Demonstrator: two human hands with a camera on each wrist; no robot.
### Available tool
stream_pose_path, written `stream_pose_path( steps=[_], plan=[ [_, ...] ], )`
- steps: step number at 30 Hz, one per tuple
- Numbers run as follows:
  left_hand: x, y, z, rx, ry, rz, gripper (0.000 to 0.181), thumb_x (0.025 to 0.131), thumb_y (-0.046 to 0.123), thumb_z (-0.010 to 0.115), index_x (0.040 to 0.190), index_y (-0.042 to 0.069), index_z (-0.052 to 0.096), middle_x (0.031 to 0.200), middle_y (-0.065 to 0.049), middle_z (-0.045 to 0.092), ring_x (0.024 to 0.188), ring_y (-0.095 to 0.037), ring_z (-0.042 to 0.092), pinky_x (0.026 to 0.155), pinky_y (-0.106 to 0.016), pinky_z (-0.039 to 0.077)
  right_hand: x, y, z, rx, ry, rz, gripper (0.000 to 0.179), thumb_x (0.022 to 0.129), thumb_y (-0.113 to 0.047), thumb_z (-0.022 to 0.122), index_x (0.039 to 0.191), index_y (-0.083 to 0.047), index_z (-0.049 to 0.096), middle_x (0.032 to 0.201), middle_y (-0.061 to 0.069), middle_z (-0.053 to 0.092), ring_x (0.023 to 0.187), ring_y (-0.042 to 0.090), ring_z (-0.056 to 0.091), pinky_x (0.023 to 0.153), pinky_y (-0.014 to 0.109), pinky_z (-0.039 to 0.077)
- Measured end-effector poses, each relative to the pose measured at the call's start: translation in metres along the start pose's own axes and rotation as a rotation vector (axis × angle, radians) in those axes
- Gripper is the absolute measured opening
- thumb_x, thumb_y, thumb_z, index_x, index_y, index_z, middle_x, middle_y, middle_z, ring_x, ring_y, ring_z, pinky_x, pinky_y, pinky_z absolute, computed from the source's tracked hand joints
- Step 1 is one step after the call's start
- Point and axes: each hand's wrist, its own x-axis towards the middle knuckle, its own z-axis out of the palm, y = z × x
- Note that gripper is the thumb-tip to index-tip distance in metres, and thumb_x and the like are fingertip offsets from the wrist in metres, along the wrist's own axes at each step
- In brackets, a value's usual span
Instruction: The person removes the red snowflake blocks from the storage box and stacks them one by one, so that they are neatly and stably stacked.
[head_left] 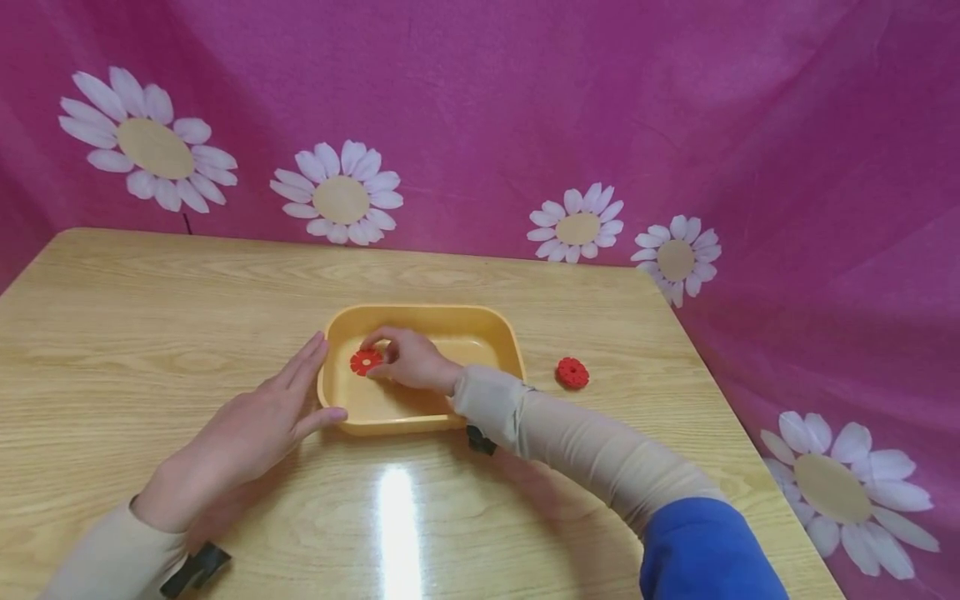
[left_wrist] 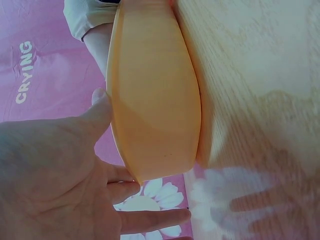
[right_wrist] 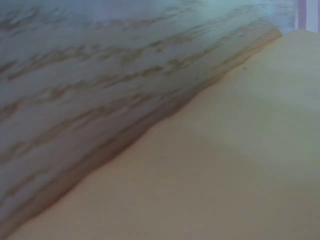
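Observation:
A yellow plastic tray (head_left: 420, 425) sits on the table. My left hand (head_left: 258, 425) rests against the tray's left end, fingers straight along the side and thumb at the near corner of the rim. In the left wrist view, that hand (left_wrist: 55, 175) touches the rim of the tray (left_wrist: 155, 100). My right hand (head_left: 416, 360) reaches inside the tray and pinches a red notched plastic disc (head_left: 364, 362) between thumb and index finger, near the left end. The right wrist view shows only the tray's outer wall (right_wrist: 200, 185) close up, with the right hand hidden.
Another red notched disc piece (head_left: 573, 373) lies on the wooden table (head_left: 187, 333) just right of the tray. Behind the table and along its right side hangs a pink cloth (head_left: 465, 125) with white flowers.

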Motion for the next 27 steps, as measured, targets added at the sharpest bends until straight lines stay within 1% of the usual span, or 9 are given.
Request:
stream_pose_path(
  steps=[3,6,9,11,14,16,18,23,27],
  plan=[
    [0.000,0.000,0.000,-0.002,-0.006,-0.005,0.095,0.094,0.055,0.056,0.157,0.003,0.007,0.162,-0.018,0.010,0.135,-0.048,0.037,0.096,-0.063,0.042,0.000,0.000,0.000,-0.027,0.003,-0.027,0.035,0.082,-0.008,0.081,0.113,-0.008,0.065,0.077,0.001,0.054,0.072,0.011,0.049,0.066,0.018,0.040],
    [0.000,0.000,0.000,-0.006,-0.013,-0.009,0.095,0.095,0.055,0.055,0.157,0.003,0.006,0.163,-0.018,0.009,0.136,-0.047,0.035,0.097,-0.063,0.041,0.001,0.000,0.001,-0.038,0.000,-0.052,0.035,0.078,-0.006,0.083,0.108,-0.006,0.064,0.084,0.004,0.056,0.078,0.012,0.050,0.070,0.019,0.040],
    [0.000,0.000,0.000,-0.007,-0.013,-0.009,0.094,0.095,0.055,0.054,0.157,0.003,0.006,0.163,-0.018,0.009,0.136,-0.047,0.034,0.098,-0.063,0.041,0.001,-0.001,0.001,-0.034,-0.008,-0.085,0.035,0.077,0.000,0.083,0.105,-0.005,0.062,0.095,0.008,0.061,0.085,0.014,0.055,0.075,0.018,0.044],
    [0.000,0.000,0.000,-0.006,-0.011,-0.006,0.094,0.095,0.055,0.054,0.157,0.003,0.006,0.162,-0.018,0.009,0.136,-0.047,0.034,0.098,-0.063,0.041,0.001,-0.001,0.002,-0.012,-0.021,-0.112,0.036,0.076,0.005,0.081,0.103,-0.004,0.060,0.102,0.011,0.064,0.089,0.016,0.060,0.078,0.018,0.047],
    [0.000,0.000,-0.001,-0.002,-0.011,-0.007,0.095,0.095,0.055,0.055,0.157,0.003,0.006,0.162,-0.019,0.010,0.136,-0.047,0.035,0.097,-0.062,0.042,-0.001,-0.003,0.003,0.025,-0.042,-0.136,0.037,0.075,0.011,0.079,0.102,-0.003,0.058,0.103,0.014,0.066,0.086,0.017,0.063,0.075,0.018,0.051],
    [0.000,0.000,-0.001,0.000,-0.011,-0.009,0.095,0.095,0.055,0.055,0.157,0.003,0.006,0.162,-0.018,0.010,0.136,-0.046,0.035,0.097,-0.062,0.042,-0.002,-0.004,0.004,0.034,-0.048,-0.138,0.037,0.075,0.012,0.079,0.101,-0.003,0.058,0.101,0.012,0.067,0.084,0.016,0.064,0.072,0.018,0.053],
    [0.000,0.000,-0.001,0.003,-0.005,-0.002,0.095,0.095,0.054,0.056,0.157,0.003,0.007,0.162,-0.019,0.011,0.135,-0.047,0.036,0.096,-0.062,0.043,-0.004,-0.004,0.003,0.029,-0.051,-0.131,0.036,0.075,0.012,0.079,0.100,-0.005,0.059,0.099,0.009,0.066,0.084,0.014,0.062,0.073,0.018,0.052],
    [0.000,-0.001,0.000,0.011,0.002,0.006,0.095,0.095,0.054,0.056,0.157,0.002,0.007,0.162,-0.019,0.011,0.134,-0.047,0.038,0.094,-0.062,0.044,-0.009,-0.004,-0.004,0.018,-0.093,-0.101,0.033,0.078,0.004,0.080,0.103,-0.010,0.063,0.101,0.000,0.064,0.093,0.014,0.058,0.081,0.021,0.050],
    [0.001,-0.001,0.000,0.008,-0.008,-0.004,0.095,0.095,0.055,0.055,0.157,0.004,0.005,0.163,-0.017,0.009,0.135,-0.046,0.036,0.095,-0.062,0.044,-0.016,0.000,-0.015,0.021,-0.134,-0.087,0.033,0.080,0.002,0.079,0.107,-0.011,0.065,0.102,0.000,0.064,0.095,0.015,0.058,0.084,0.023,0.051]
  ],
)
